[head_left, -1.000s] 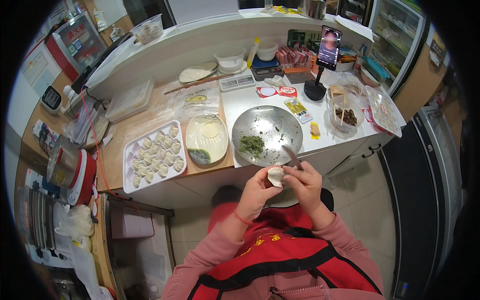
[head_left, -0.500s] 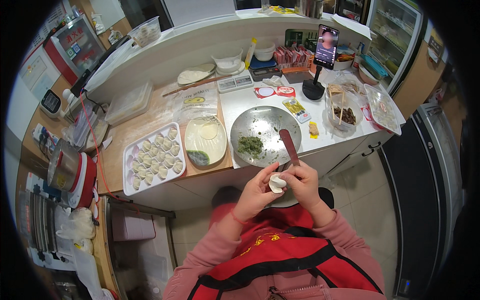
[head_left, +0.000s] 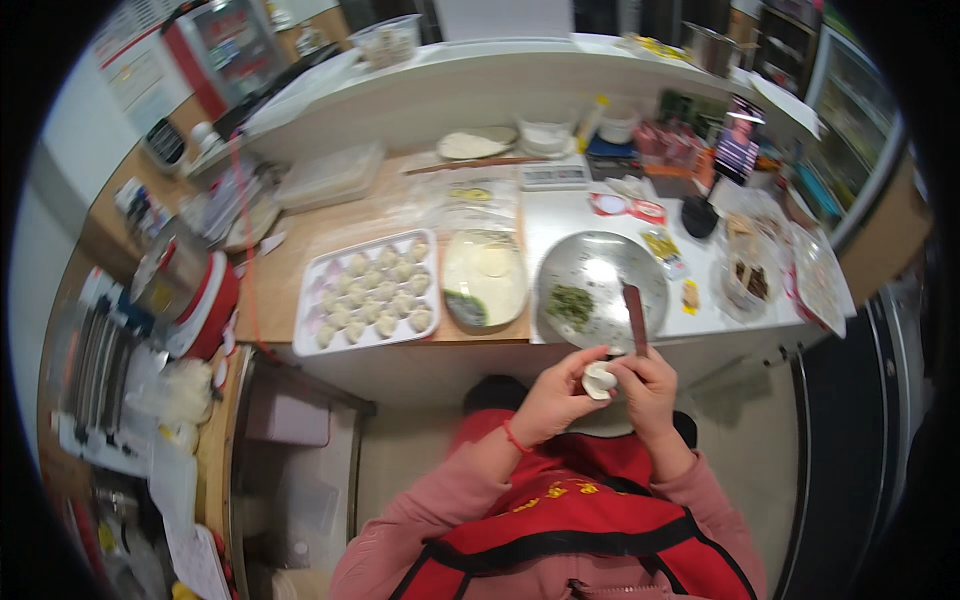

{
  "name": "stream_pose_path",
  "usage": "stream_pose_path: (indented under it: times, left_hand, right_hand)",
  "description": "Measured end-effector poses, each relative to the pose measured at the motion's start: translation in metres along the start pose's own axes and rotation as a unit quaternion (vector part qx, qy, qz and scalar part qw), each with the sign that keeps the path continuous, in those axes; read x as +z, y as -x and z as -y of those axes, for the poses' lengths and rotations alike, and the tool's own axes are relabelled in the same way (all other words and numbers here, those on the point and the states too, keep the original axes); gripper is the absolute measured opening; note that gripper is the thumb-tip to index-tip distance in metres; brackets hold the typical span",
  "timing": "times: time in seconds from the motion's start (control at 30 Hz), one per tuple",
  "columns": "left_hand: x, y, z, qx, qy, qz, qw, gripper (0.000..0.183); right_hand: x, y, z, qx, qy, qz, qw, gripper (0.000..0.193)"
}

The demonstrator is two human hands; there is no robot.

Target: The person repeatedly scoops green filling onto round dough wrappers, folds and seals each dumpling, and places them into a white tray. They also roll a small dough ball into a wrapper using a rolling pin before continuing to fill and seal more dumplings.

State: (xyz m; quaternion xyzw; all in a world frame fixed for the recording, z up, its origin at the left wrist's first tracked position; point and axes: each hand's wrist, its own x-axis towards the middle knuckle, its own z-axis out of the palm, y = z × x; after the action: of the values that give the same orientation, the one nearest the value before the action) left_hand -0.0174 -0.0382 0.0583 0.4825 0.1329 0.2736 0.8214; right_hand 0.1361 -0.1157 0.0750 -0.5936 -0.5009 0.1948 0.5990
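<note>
A white dumpling (head_left: 599,381) of folded dough is held between my two hands above the counter's front edge. My left hand (head_left: 556,400) cradles it in closed fingers. My right hand (head_left: 650,388) pinches its right side and also grips a flat brown-handled tool (head_left: 636,318), pointing up and away; the tool's other end is hidden. Beyond the hands, a round metal bowl (head_left: 640,262) holds chopped green filling (head_left: 570,306). To its left, a pale plate (head_left: 487,290) carries a round dough wrapper (head_left: 492,260). Farther left, a white tray (head_left: 312,335) contains several shaped dumplings (head_left: 375,290).
A phone (head_left: 740,140) stands on a black holder (head_left: 700,214) at the back right. A plastic bowl (head_left: 745,295) with dark food and a packed tray (head_left: 818,280) stand at the right. A red-and-silver machine (head_left: 205,300) stands at the left, near an orange cord (head_left: 246,230).
The whole scene has shifted rightward and is somewhat blurred, as my head has turned left. Both hands keep hold of the dumpling, and the brown-handled tool stays in my right hand.
</note>
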Motion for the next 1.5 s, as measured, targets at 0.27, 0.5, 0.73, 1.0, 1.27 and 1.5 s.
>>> stream_pose_path:
  times: [0.27, 0.5, 0.73, 1.0, 1.27, 1.5]
  left_hand:
    - [-0.077, 0.034, -0.061, 0.050, -0.090, -0.139, 0.985, 0.044]
    - [-0.217, 0.113, -0.170, 0.078, -0.282, -0.345, 0.892, 0.042]
    - [-0.308, 0.161, -0.215, -0.026, -0.662, -0.399, 0.634, 0.038]
    - [-0.317, 0.139, -0.225, -0.200, -0.778, -0.332, 0.495, 0.034]
    - [-0.287, 0.112, -0.240, -0.185, -0.805, -0.328, 0.459, 0.031]
    - [-0.219, -0.009, -0.181, 0.094, -0.681, -0.220, 0.692, 0.023]
  right_hand:
    - [0.003, -0.014, -0.008, 0.056, 0.021, 0.012, 0.998, 0.019]
    - [-0.003, -0.011, -0.032, 0.051, 0.022, -0.016, 0.998, 0.015]
    - [0.000, -0.006, -0.038, 0.087, 0.025, 0.023, 0.996, 0.015]
    - [0.002, -0.004, -0.026, 0.060, 0.032, 0.014, 0.998, 0.014]
    - [-0.007, -0.001, -0.025, 0.052, 0.024, 0.003, 0.998, 0.014]
    - [-0.001, 0.000, -0.018, 0.036, 0.011, 0.009, 0.999, 0.015]
